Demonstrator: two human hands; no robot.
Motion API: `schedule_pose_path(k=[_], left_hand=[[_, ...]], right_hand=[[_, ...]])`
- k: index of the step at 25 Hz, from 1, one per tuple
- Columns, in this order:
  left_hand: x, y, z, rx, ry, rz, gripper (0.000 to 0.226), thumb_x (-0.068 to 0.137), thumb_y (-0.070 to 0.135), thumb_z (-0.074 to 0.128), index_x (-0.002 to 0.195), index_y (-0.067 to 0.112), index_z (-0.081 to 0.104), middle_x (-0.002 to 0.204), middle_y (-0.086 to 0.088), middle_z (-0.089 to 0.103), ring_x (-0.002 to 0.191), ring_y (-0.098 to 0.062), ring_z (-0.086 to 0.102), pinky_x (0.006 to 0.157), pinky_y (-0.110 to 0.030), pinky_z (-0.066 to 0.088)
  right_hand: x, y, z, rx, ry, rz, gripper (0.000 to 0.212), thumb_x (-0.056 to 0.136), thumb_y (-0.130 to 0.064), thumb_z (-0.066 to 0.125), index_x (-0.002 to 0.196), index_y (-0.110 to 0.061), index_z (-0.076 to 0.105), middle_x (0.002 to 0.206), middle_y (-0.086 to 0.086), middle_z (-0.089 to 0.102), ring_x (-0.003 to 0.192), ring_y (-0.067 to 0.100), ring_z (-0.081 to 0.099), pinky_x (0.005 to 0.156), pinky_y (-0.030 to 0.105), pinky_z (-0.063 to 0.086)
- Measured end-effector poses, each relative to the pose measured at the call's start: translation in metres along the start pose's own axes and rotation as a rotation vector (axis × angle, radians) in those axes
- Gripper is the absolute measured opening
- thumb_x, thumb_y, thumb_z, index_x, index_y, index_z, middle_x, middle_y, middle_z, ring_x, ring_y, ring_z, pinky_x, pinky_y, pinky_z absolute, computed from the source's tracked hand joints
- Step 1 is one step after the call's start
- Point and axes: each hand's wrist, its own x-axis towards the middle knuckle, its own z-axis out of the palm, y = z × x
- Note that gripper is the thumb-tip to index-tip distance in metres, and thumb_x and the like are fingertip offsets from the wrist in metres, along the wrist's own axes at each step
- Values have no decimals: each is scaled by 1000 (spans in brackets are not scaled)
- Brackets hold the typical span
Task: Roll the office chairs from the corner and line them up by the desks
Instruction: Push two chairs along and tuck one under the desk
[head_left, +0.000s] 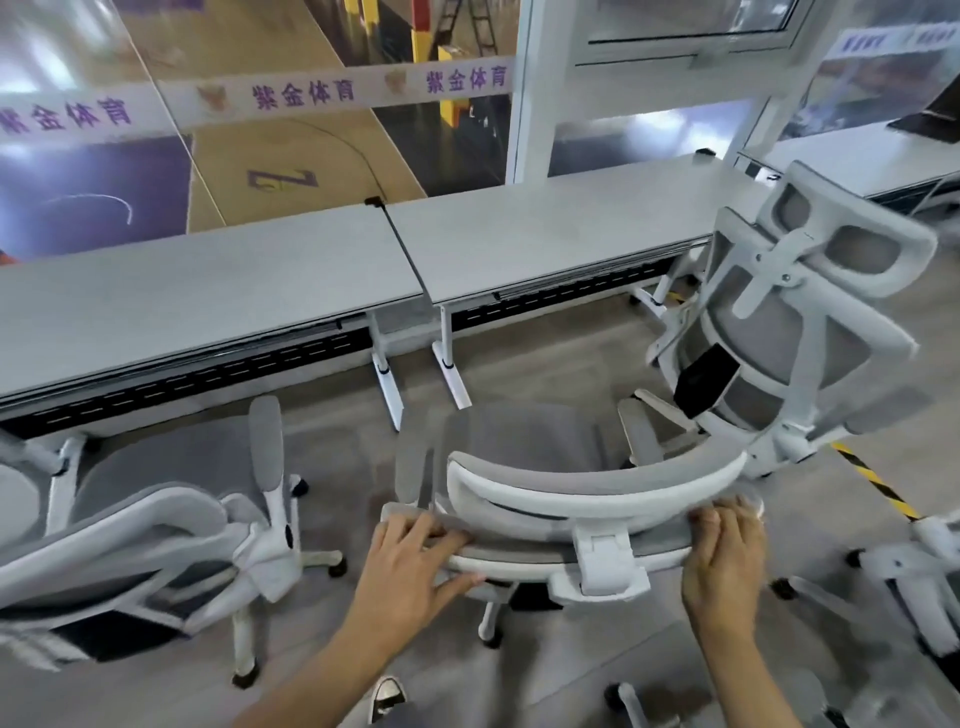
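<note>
Office chair (524, 447), grey mesh on a white frame, stands on the floor (337, 441) directly in front of the person, seat facing the tables and back toward the camera. The left hand (410, 566) holds the left end of the backrest's top edge, fingers over the edge and thumb hooked beneath it, so this grip is closed on the frame. The right hand (724, 556) holds the right end of the same edge with fingers curled over the top, and this grip is likewise closed on the frame. The headrest (597, 493) sits between the hands, just above them. A shoe (387, 696) shows beside the left forearm. A second chair (156, 525) of the same type stands to the left, seat just in front of the left table (208, 296). A third chair (769, 332) stands to the right, back toward the camera, with a black tag (706, 379) on its backrest, near the right table (545, 239). Yellow-and-black tape (878, 483) runs along the floor beside it. The held chair's seat lies near the legs where both tables meet. Behind the tables, a glass wall (441, 156) carries a white banner (301, 93) with purple characters.
</note>
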Motion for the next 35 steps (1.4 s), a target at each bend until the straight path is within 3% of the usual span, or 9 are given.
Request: schedule_pose_path(k=[2,4,8,11,14,21,25,31,35], left_hand=[[2,0,0,22,9,-30,42,88,71,54,110,38,68,101,10,56,92,-19,49,79,-35,45],[3,-4,0,42,16,-54,44,89,71,50,112,37,67,101,10,56,92,-19,50,80,-36,46],[17,-25,0,48,45,-91,46,90,69,49,115,34,67,104,8,58,95,-19,50,84,-37,49],[33,-48,-3,21,61,-135,51,91,69,48,118,31,69,108,9,58,100,-16,46,90,-32,47],[47,-66,-4,41,67,-175,55,92,71,43,118,31,70,107,9,59,102,-16,46,91,-30,45],[75,-90,-4,66,113,-257,52,92,66,44,116,29,72,104,5,61,102,-20,48,86,-34,50],[87,-89,-1,75,102,-312,54,92,68,44,118,29,70,105,7,62,102,-21,49,88,-36,49],[102,-74,2,67,79,-428,47,89,65,51,119,34,67,113,11,64,105,-20,59,92,-40,49],[111,-47,-13,85,104,-424,34,86,53,51,105,30,69,102,12,63,94,-19,61,80,-34,49]], right_hand=[[10,-4,5,33,-29,-31,41,102,-22,34,96,-2,68,116,19,62,129,38,45,114,30,23],[20,-7,12,44,-49,-94,40,103,-20,34,94,-3,68,111,18,62,127,40,46,115,32,24],[44,-25,37,100,-131,-96,40,105,-27,33,95,-9,67,116,11,60,135,34,41,116,22,18],[63,-43,53,122,-192,-151,44,105,-36,30,99,-13,68,118,8,60,137,31,41,115,31,24],[88,-58,65,107,-271,-252,43,105,-41,31,104,-17,67,118,0,58,137,24,39,114,25,22],[139,-76,109,80,-367,-412,33,107,-35,34,101,-19,62,110,-3,55,117,26,49,108,34,34],[165,-82,126,105,-402,-457,34,107,-35,34,101,-17,62,109,-2,54,115,26,49,104,42,38],[190,-89,133,100,-404,-482,34,104,-33,36,98,-14,63,107,0,57,116,28,49,103,40,39],[190,-91,134,94,-395,-426,32,102,-33,38,98,-14,63,109,1,60,115,29,53,99,46,44]])
